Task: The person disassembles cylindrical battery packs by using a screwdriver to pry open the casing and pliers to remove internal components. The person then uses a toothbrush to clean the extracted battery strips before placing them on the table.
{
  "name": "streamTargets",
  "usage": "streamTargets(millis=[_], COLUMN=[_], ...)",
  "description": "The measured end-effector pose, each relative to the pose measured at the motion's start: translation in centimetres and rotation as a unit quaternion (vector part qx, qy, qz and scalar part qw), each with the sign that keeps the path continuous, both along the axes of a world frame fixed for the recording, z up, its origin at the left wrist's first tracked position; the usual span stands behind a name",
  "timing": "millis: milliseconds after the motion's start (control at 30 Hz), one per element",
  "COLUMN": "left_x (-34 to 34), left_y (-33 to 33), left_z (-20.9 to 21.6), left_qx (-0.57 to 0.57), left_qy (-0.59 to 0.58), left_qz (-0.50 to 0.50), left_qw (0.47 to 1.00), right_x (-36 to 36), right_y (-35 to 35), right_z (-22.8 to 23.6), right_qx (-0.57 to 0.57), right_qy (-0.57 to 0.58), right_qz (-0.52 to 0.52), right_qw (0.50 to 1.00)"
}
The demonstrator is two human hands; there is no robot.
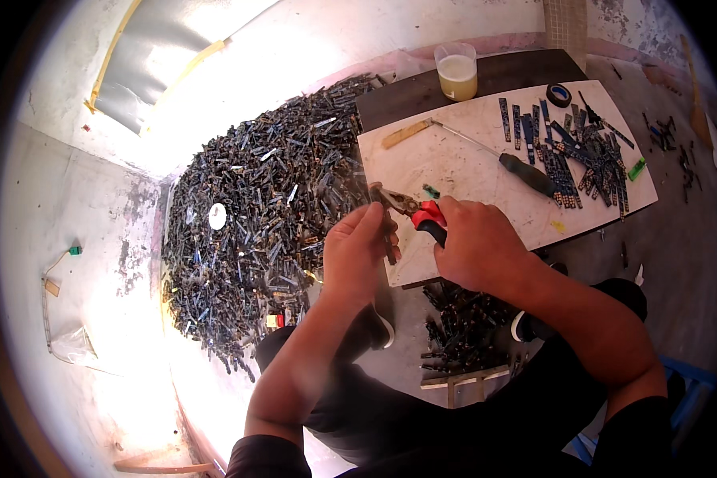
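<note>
My left hand (352, 253) is closed, pinching a narrow dark strip (391, 239) upright between thumb and fingers. In my right hand (483, 245) is a pair of pliers (427, 217) with red and black handles. Their metal jaws reach to the top of the strip, at my left thumb; whether they bite on it I cannot tell. Both hands are above the near left edge of a pale board (454, 171). A small green piece (431, 191) lies on the board just beyond the pliers.
A large heap of dark strips (255, 191) covers the floor at left. The board carries a screwdriver (527, 174), a flat wooden stick (406, 134), black tape roll (558, 95) and many strips (570, 159). Behind stands a cup of yellowish liquid (456, 77). More dark pieces (468, 327) lie between my feet.
</note>
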State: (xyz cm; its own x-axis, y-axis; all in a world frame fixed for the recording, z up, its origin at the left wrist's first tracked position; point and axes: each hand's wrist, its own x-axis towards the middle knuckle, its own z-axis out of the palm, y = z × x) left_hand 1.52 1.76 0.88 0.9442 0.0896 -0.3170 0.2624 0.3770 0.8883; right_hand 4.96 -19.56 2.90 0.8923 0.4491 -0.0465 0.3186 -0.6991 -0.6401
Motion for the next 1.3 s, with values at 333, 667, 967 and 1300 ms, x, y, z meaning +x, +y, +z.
streamTargets(millis=[333,667,967,1300], left_x=[-0.7,1.1,2.3,2.5], left_y=[0.9,5.1,7.1,5.4], left_z=[0.1,2.5,1.8,1.9], left_qx=[0.409,0.532,0.094,0.289], left_qy=[-0.205,-0.273,-0.082,-0.279], left_qz=[-0.065,-0.146,-0.207,-0.139], left_qw=[0.887,0.789,0.97,0.905], right_x=[1.3,-0.2,-1.0,-0.9], right_y=[-0.4,-0.6,-0.5,-0.9], right_z=[1.3,1.1,0.6,-0.3], right_qx=[-0.028,-0.025,0.071,0.299], right_qy=[0.118,0.169,0.155,0.321], right_qz=[-0.012,0.137,0.212,0.217], right_qw=[0.993,0.976,0.962,0.872])
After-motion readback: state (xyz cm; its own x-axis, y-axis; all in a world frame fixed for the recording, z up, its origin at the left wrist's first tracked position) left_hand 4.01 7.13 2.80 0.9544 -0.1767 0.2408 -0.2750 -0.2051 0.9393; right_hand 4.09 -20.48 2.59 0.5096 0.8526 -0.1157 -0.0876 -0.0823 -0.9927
